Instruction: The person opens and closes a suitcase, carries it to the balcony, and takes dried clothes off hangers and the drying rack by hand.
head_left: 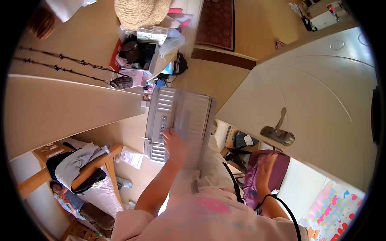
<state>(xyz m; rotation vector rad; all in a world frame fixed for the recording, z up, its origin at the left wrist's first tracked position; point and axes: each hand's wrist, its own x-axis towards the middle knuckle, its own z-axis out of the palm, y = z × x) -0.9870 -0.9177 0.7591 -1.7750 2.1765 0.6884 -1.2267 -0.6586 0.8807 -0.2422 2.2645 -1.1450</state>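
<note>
- Far left of the left hand [173, 140]: grey and dark clothing [76, 165], draped over a wooden rail [116, 150].
- Left of and slightly below the grip: white printed packet [131, 157], lying flat on the floor [142, 176].
- At the grip: grey ribbed case [195, 110], in front of the torso, extending above and to both sides of the hand. Left-hand fingers are curled against its panel; whether they clamp any part cannot be told.
- Well right of the grip: right hand [266, 166], fingers extended, nothing held. Purple bag [281, 166] lies behind it; contact cannot be determined.
- Farther right, slightly above grip level: lever handle [277, 134], mounted on a pale door [313, 100].
</note>
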